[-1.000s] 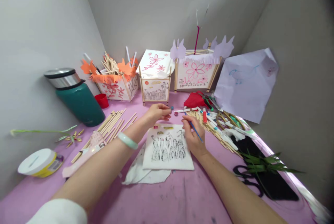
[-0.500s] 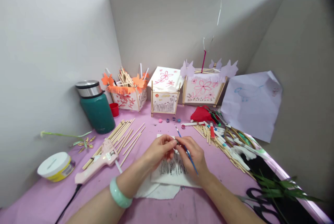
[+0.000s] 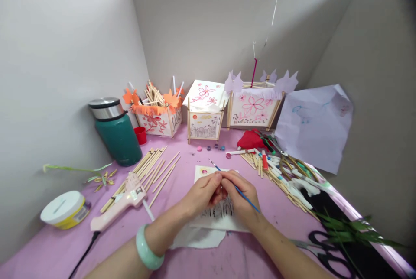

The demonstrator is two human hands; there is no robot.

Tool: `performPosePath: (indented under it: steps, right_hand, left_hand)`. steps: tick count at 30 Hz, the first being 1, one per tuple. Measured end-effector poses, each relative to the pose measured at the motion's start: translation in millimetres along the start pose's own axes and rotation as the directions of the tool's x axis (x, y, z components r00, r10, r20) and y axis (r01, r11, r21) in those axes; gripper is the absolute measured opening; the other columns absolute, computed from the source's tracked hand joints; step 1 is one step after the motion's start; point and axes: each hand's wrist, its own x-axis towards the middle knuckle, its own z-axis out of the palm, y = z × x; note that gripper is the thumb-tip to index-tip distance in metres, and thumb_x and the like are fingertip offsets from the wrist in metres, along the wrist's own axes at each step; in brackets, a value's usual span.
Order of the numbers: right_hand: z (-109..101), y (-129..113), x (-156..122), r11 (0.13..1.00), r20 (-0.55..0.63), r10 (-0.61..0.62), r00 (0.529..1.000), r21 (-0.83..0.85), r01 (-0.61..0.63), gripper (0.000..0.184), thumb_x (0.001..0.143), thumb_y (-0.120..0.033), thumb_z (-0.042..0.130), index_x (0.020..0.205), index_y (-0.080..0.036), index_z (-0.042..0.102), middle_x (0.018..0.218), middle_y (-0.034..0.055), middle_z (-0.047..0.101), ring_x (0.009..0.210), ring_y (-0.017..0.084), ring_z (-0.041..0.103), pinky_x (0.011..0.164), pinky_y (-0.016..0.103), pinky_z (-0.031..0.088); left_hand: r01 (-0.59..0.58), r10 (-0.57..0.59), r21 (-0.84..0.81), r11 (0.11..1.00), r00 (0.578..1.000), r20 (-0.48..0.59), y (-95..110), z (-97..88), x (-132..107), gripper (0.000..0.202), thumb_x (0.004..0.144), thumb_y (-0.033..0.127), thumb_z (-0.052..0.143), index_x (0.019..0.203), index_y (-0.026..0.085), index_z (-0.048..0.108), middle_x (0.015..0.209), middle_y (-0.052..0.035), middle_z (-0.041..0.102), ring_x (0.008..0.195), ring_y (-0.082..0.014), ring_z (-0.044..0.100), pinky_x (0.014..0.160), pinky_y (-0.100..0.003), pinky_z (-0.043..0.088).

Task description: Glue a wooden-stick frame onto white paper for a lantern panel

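My left hand [image 3: 203,192] and my right hand [image 3: 242,194] meet above a white sheet with a black ink drawing [image 3: 215,216] on the pink table [image 3: 227,257]. The right hand's fingers are closed round a thin blue paintbrush [image 3: 234,186], its tip pointing up and left. The left hand pinches something small at the same spot; I cannot make out what. A pale green bangle [image 3: 147,248] circles my left wrist. A crumpled tissue [image 3: 195,238] lies under the sheet.
A pink glue gun [image 3: 120,203] and wooden sticks [image 3: 152,168] lie left. A green flask [image 3: 115,134], white-lidded jar [image 3: 63,207] and paper lanterns [image 3: 204,112] stand behind. Markers [image 3: 269,164], scissors [image 3: 321,244] and green leaves [image 3: 354,231] crowd the right. Small paint pots [image 3: 211,147] dot the middle.
My left hand drew back from the paint pots to meet the right hand over the drawing. The brush tip swung leftward. The view tilted up and pulled back.
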Motion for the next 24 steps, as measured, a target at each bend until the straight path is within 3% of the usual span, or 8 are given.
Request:
performPosePath:
  steps: [5, 12, 24]
  right_hand:
    - [6, -5, -6, 1.0, -0.069, -0.02, 0.997, -0.025, 0.018, 0.019, 0.093, -0.024, 0.05, 0.103, -0.025, 0.066, 0.09, 0.0017, 0.061, 0.085, 0.014, 0.059, 0.077, 0.026, 0.046]
    - [9, -13, -11, 0.995, -0.109, -0.074, 0.991, -0.067, 0.067, 0.022, 0.094, -0.021, 0.045, 0.104, -0.024, 0.064, 0.094, 0.0026, 0.06, 0.088, 0.014, 0.058, 0.08, 0.028, 0.045]
    - [14, -11, -15, 0.999, -0.158, 0.026, 0.987, -0.02, -0.029, 0.022, 0.095, -0.025, 0.043, 0.103, -0.025, 0.064, 0.096, 0.0021, 0.061, 0.088, 0.015, 0.058, 0.079, 0.028, 0.045]
  left_hand:
    - [-0.046, 0.047, -0.047, 0.998, 0.999, 0.017, -4, 5.1, -2, 0.045, 0.086, 0.061, 0.042, 0.068, 0.019, 0.039, 0.047, 0.0069, 0.04, 0.039, -0.0051, 0.027, 0.04, -0.021, 0.019]
    - [-0.129, 0.129, 0.031, 0.991, 0.992, 0.018, -4, 5.7, -5, 0.039, 0.091, 0.052, 0.041, 0.072, 0.018, 0.04, 0.054, 0.0065, 0.039, 0.047, -0.0065, 0.031, 0.045, -0.022, 0.024]
    - [-0.193, 0.197, 0.203, 0.96, 0.98, 0.002, -7, 5.9, -5, 0.036, 0.095, 0.044, 0.036, 0.069, 0.019, 0.04, 0.055, 0.0057, 0.04, 0.049, -0.0083, 0.034, 0.05, -0.024, 0.029]
